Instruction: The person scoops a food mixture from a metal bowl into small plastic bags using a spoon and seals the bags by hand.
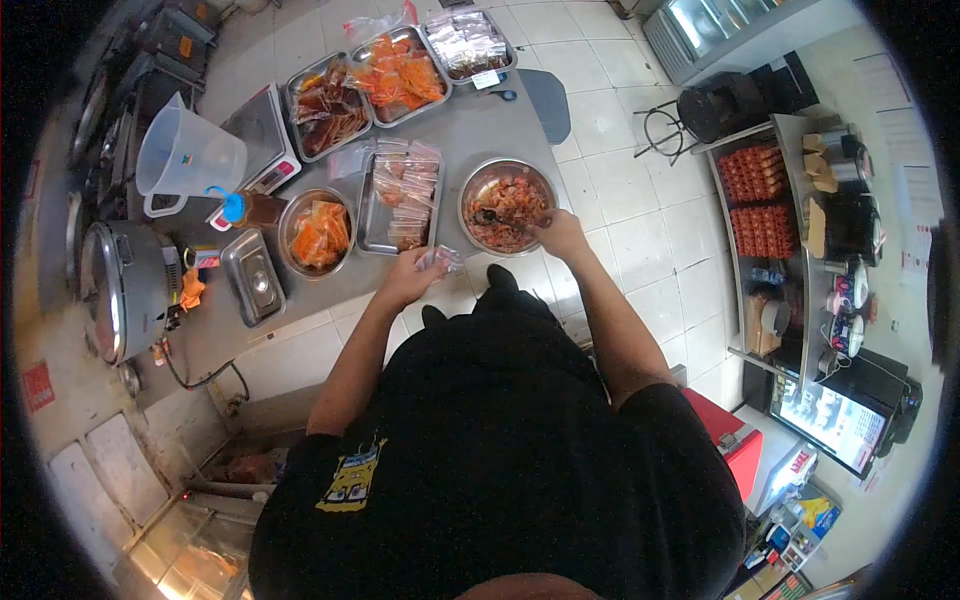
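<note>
In the head view, my left hand (404,281) is closed on a small clear plastic bag (440,261) at the table's near edge. My right hand (562,234) reaches over the rim of a round steel bowl (466,186) holding a reddish chopped meat mixture (516,200). Its fingers are closed on the handle of a spoon (488,215), whose dark bowl end rests in the mixture. Beside the left hand stands a steel tray (368,238) with rows of small filled plastic packets (408,190). Whether the bag has anything inside is hard to make out.
Trays of bagged orange food (400,75), brown food packets (328,110) and silvery packets (466,42) line the far side. To the left are a bowl of orange packets (320,235), a lidded steel container (255,277), a sauce bottle (255,209), a scale (262,140) and a plastic jug (195,155).
</note>
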The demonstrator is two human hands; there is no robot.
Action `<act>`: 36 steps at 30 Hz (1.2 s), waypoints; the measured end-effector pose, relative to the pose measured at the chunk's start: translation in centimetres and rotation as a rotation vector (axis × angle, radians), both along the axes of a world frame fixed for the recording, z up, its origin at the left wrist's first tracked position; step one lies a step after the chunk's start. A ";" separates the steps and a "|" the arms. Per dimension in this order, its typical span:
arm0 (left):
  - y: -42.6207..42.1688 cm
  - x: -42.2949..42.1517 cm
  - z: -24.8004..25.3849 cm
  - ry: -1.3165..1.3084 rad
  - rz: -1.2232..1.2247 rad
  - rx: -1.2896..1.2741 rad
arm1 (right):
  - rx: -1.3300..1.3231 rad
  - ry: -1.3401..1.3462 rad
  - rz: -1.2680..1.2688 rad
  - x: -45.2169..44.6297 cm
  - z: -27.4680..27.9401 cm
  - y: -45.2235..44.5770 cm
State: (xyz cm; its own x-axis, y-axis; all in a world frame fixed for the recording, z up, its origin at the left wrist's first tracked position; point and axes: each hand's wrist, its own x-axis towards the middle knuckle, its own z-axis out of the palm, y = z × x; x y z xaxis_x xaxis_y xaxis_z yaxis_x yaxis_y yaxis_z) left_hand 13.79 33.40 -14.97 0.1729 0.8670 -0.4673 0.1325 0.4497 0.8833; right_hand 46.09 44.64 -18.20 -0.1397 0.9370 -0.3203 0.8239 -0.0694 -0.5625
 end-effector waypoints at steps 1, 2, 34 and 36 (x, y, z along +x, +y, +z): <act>0.7 0.6 -0.1 0.102 -0.005 -0.030 | -0.006 0.007 0.003 -0.5 -0.5 0.7; 1.3 1.2 -0.3 0.204 -0.011 -0.061 | -0.078 -0.063 0.159 -1.2 -1.0 1.4; 2.6 5.2 -5.4 -0.372 0.553 -0.188 | -0.572 0.551 -0.197 0.8 -3.5 -0.4; 2.4 5.1 -5.9 -0.399 0.558 -0.183 | -0.346 0.368 -0.058 0.9 -1.1 -0.2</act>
